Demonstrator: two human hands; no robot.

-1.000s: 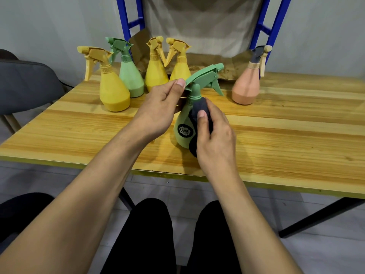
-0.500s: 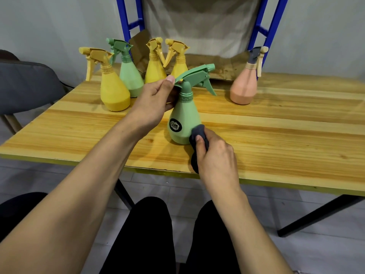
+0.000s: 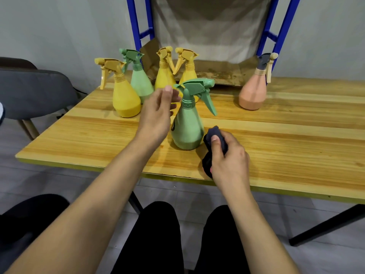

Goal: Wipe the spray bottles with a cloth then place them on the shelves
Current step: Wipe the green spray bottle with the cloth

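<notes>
1. Risk: the green plastic spray bottle [image 3: 187, 127] stood upright on the pale wooden table [image 3: 286, 147], near its front edge, and neither hand gripped it. In my judgement a careless brush from either hand could tip it or slide it toward that edge.
2. Risk: the yellow plastic spray bottle [image 3: 124, 99] and its neighbours stood clustered just behind the left hand. A hurried reach for the next one could topple several at once.
3. Risk: it could not be confirmed that the trigger head had been wiped. Shelving the bottle now might leave part of it uncleaned.
4. The left hand [image 3: 158, 113] hovered just beside the bottle's neck with relaxed, spread fingers and held nothing. Blur prevented telling whether the fingertips touched the spray head.
5. The right hand [image 3: 229, 157] was clamped round a dark bunched cloth [image 3: 214, 134], thumb on top. The cloth sat beside the bottle's base, and contact could not be judged.
6. The hands were apart, one on either side of the bottle.
7. The blue metal shelf frame [image 3: 138, 26] stood behind the table, well apart from the bottle.
</notes>
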